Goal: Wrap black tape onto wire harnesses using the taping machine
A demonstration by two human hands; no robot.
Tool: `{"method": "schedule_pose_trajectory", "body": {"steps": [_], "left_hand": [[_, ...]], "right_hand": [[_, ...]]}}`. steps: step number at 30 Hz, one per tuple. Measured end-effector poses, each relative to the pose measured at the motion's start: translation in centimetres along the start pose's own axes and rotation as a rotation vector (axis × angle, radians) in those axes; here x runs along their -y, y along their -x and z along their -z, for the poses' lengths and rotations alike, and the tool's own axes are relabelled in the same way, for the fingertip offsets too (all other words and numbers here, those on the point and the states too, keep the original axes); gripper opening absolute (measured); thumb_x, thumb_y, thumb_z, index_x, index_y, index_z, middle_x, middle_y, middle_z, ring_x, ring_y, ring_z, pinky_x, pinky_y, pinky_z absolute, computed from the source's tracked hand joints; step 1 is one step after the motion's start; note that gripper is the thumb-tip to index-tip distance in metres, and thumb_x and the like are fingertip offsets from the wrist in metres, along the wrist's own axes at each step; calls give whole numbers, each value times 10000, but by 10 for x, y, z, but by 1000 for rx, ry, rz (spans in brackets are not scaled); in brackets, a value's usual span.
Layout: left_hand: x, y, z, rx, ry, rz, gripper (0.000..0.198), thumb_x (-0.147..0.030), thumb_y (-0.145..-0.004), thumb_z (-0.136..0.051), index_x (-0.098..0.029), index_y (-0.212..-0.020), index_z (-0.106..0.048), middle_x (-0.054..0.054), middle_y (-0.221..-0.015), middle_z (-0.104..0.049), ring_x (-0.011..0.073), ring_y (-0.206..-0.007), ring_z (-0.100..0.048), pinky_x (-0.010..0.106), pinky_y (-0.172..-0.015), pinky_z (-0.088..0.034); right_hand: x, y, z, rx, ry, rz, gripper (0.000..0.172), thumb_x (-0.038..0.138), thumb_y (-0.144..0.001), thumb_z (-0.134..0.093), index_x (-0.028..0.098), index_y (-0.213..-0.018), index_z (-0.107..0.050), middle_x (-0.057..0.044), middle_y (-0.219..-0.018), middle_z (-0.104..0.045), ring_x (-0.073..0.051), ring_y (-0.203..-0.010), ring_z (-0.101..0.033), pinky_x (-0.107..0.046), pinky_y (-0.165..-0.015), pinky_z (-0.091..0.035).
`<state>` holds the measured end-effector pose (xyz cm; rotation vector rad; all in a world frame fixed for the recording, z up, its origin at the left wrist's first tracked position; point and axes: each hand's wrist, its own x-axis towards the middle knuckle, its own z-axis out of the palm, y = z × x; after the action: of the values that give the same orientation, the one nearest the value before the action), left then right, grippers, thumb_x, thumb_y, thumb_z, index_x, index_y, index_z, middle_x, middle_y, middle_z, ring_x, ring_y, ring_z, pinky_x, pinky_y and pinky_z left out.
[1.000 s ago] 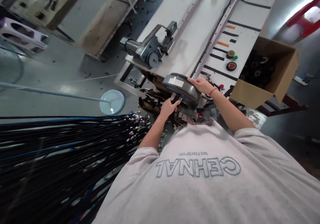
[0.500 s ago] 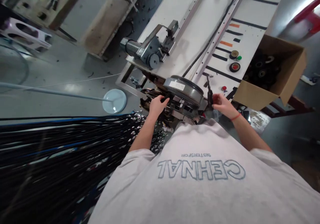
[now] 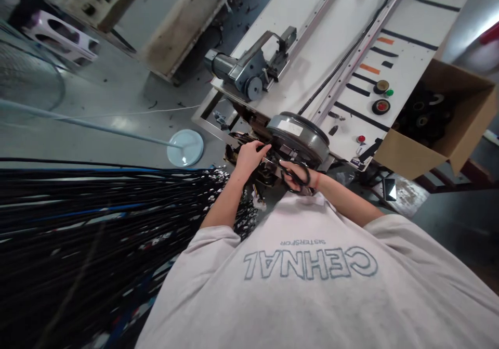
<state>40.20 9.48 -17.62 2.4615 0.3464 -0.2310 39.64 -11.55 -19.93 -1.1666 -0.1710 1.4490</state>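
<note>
My left hand [image 3: 248,159] is pinched on something small and dark, perhaps the end of a black strip or cable; the fingers hide most of it. My right hand [image 3: 299,176] is closed round the black handles of a pair of scissors [image 3: 288,172]. Their blades point left, close to the left fingertips; whether they touch anything is unclear. Both hands are at the near side of a round grey machine drum [image 3: 300,134] with a white label, at the table's near end.
The long white table [image 3: 312,37] carries rails, black and orange tape strips, tape rolls [image 3: 381,106] and a motor unit [image 3: 241,70]. A cardboard box [image 3: 460,130] of dark rolls stands right. Many black cables [image 3: 117,224] hang at left, near a round pale-blue base [image 3: 186,149].
My right hand has brought the scissors left from the table's right side to beside my left hand. The left hand keeps its pinch near the drum. The view has shifted slightly.
</note>
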Motion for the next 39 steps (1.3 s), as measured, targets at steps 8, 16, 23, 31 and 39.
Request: {"method": "schedule_pose_trajectory", "body": {"steps": [8,16,23,31,39], "left_hand": [[16,-17,-9,289,71,99,341,-435,-944,-441,-170,-780,-578,28,-667,-627,158,-569,-562,257,-590,-410],[10,10,-18,611,392,128,472,-493,-985,-332,-206,-617,-398,-44,-480,-341,93,-419,-318,235,-468,-273],[10,49,-12,981,702,-21,534,-624,-938,-347,-151,-814,-563,-19,-520,-456,111,-428,-430,240,-448,-349],[5,62,-49,264,367,-117,294,-29,-700,-472,-143,-911,-641,95,-937,-732,233,-951,-669,349,-918,-505],[70,172,-43,544,679,224,374,-61,-543,-454,-163,-858,-629,21,-660,-700,195,-707,-679,326,-785,-520]], "right_hand": [[-22,97,81,-1030,372,174,506,644,-855,-463,199,-623,-522,-38,-539,-567,-178,-521,-560,-310,-562,-467],[19,91,78,-1095,684,187,439,574,-822,-574,158,-694,-627,-67,-644,-623,-179,-630,-574,-290,-610,-446],[18,4,2,-456,-6,353,449,631,-754,-656,186,-748,-600,66,-460,-450,-69,-413,-376,-200,-415,-294],[-16,-53,-23,-922,-86,519,317,448,-772,-723,220,-756,-504,78,-512,-466,-85,-491,-437,-206,-462,-354],[-23,-32,1,-370,-379,483,307,438,-740,-766,209,-858,-601,9,-761,-690,-122,-744,-654,-233,-677,-539]]}}
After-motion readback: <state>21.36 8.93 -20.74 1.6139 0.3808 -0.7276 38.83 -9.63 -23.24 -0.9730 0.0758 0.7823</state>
